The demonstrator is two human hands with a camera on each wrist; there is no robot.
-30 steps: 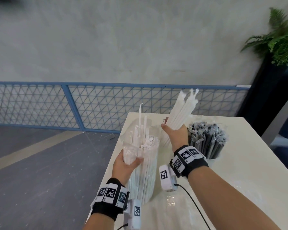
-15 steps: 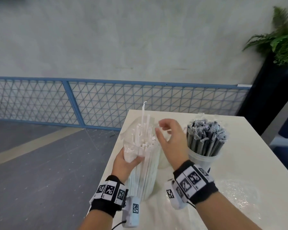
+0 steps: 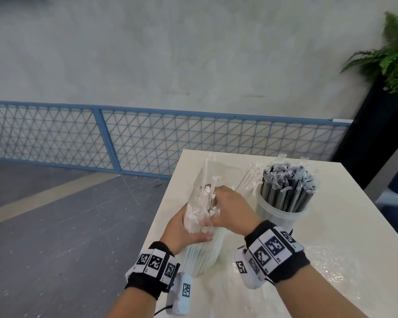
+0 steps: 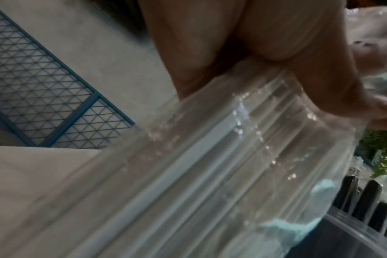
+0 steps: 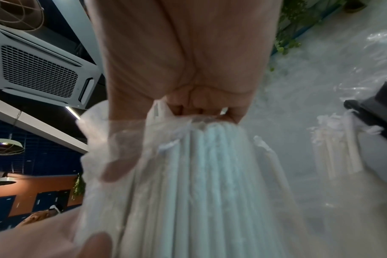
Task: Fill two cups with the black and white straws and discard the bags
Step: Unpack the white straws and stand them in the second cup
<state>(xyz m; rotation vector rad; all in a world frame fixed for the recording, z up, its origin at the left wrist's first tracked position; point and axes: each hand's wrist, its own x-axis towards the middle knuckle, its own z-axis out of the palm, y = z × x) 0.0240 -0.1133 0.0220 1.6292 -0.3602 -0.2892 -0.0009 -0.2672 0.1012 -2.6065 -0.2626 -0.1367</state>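
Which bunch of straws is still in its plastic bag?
The white straws that both hands hold, upright in a clear bag. The black straws already stand in a cup.

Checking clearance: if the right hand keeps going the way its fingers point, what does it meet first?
The right hand is already gripping the white straws in the clear bag; beyond them probably the left hand, depth unclear.

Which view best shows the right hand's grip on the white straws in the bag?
The right wrist view: the right hand closes its fingers over the tops of the white straws inside the clear bag. The head view shows only the hand's back; the left wrist view shows only the bag's side.
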